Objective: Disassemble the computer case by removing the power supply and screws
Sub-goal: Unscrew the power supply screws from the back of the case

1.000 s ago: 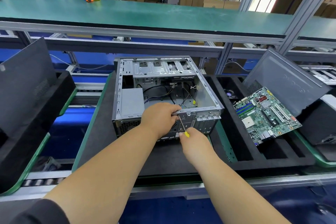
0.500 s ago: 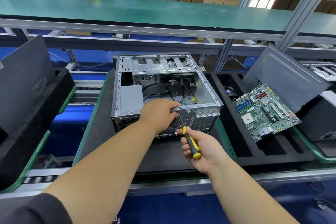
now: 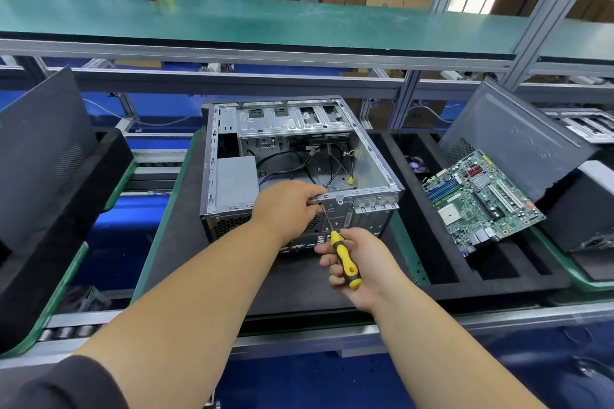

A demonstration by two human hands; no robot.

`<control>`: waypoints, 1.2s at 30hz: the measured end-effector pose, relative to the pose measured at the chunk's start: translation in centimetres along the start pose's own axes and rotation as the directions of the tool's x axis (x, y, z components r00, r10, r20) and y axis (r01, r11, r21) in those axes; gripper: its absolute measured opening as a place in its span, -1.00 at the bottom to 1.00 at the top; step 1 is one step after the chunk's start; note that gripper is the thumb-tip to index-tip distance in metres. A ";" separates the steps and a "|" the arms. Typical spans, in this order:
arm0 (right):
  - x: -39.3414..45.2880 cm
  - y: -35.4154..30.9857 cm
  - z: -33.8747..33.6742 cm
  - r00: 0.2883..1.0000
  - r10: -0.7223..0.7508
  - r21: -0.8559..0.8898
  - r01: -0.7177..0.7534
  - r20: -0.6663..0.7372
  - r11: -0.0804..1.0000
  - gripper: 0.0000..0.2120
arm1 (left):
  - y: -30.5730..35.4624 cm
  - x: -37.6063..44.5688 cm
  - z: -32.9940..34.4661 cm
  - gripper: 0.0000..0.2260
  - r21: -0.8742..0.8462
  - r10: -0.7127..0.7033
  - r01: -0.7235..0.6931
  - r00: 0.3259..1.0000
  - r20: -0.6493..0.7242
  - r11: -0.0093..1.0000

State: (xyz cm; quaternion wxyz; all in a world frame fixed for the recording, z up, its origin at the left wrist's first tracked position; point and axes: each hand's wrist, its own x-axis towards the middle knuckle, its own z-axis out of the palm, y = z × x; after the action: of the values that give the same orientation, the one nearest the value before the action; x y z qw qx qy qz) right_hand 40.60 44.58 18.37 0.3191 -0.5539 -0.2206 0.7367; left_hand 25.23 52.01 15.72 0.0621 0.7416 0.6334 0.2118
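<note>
An open metal computer case [image 3: 375,156] lies on a black foam pallet [image 3: 186,232], its back panel facing me. The grey power supply [image 3: 236,181] sits inside at the near left. My left hand [image 3: 287,206] grips the top rail of the back panel, fingers curled over the edge. My right hand [image 3: 360,262] holds a yellow-and-black screwdriver [image 3: 344,259]; its shaft slants up and left to the back panel just under my left fingers. Loose cables [image 3: 299,159] lie in the case.
A green motherboard [image 3: 478,199] leans in the foam tray [image 3: 442,242] to the right, beside a grey side panel [image 3: 518,139]. Another dark panel [image 3: 40,149] stands at the left. A green shelf [image 3: 265,23] runs overhead behind. Rollers line the near edge.
My right hand drew back from the back panel and turned, so the screwdriver handle now shows in full. The left hand kept its grip on the rail.
</note>
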 end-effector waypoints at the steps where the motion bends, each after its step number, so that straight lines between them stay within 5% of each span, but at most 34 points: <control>1: 0.0 -0.1 -0.3 0.999 0.034 0.049 -0.035 0.022 0.998 -0.61 | 0.0 0.0 0.0 -0.69 0.001 0.005 -0.005 1.000 -0.004 1.000; 17: 1.1 1.3 -0.2 0.992 -0.082 -0.005 0.082 -0.093 0.997 -0.86 | 0.0 -0.1 0.1 -0.69 0.005 0.013 -0.013 1.000 -0.008 1.000; 24: 0.7 0.8 -0.5 0.998 0.049 0.077 -0.053 0.050 0.996 -0.61 | 0.0 -0.1 0.1 -0.69 0.016 0.016 -0.016 1.000 -0.011 1.000; 36: 1.6 1.8 -0.6 0.988 -0.127 -0.093 0.118 -0.093 0.989 -0.82 | -0.1 -0.1 0.0 -0.71 0.005 0.046 -0.046 0.999 -0.020 0.999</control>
State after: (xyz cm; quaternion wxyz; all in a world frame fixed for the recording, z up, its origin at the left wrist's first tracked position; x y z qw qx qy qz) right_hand 40.52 44.48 15.87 0.3497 -0.5883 -0.2701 0.6772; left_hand 25.12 51.96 15.64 0.0489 0.7539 0.6174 0.2193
